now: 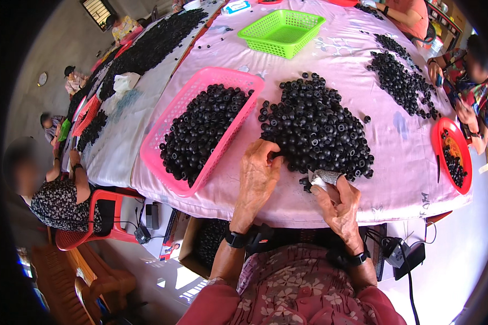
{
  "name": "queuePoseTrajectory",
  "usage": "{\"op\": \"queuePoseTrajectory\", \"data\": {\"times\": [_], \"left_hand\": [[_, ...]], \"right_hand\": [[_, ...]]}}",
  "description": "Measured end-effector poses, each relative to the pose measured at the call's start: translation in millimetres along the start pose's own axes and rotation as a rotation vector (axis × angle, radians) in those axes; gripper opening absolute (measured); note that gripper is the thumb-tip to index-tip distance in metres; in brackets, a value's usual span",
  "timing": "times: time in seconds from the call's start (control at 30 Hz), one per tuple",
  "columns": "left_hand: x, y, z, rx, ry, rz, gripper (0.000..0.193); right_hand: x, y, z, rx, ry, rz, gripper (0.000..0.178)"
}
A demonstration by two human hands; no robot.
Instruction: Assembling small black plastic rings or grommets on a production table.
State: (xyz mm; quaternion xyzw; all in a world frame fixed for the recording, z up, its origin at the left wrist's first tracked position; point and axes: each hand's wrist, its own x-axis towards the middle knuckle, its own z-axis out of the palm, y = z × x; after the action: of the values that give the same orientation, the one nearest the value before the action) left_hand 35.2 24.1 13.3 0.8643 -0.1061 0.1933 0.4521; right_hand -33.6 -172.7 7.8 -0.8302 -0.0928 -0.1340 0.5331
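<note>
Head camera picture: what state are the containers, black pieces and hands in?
Pink basket: upright, partly filled with black pieces.
Green basket: upright, open-topped.
Red tray: holding some black pieces.
Middle pile: heaped loose on the pink tablecloth.
Right-side pile: spread loosely.
Left hand: fingers curled at the middle pile; grip unclear.
Right hand: closed around a grey-and-white item.

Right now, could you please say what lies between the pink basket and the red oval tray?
A heap of black pieces, then pink cloth, as the head view shows.
</note>
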Motion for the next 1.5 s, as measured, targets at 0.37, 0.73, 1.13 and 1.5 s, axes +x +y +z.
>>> {"op": "queuePoseTrajectory", "data": {"times": [0.37, 0.73, 1.13, 1.5], "left_hand": [[-13.6, 8.7, -13.4, 0.034, -0.063, -0.092, 0.017], [-17.1, 14.8, -3.7, -1.206, -0.204, -0.480, 0.024], [-26.7, 12.6, 3.4, -1.153, -0.141, -0.317, 0.027], [-27.8, 30.2, 1.7, -0.894, -0.142, -0.255, 0.015]], "right_hand": [[5.2, -6.6, 2.3, 0.036, 0.052, -0.084, 0.026], [6.9, -5.4, 0.0, 0.004, 0.051, -0.124, 0.024], [7.3, -4.9, 1.0, -0.006, 0.038, -0.100, 0.025], [7.0, -4.5, -0.5, -0.008, 0.020, -0.099, 0.028]]}}
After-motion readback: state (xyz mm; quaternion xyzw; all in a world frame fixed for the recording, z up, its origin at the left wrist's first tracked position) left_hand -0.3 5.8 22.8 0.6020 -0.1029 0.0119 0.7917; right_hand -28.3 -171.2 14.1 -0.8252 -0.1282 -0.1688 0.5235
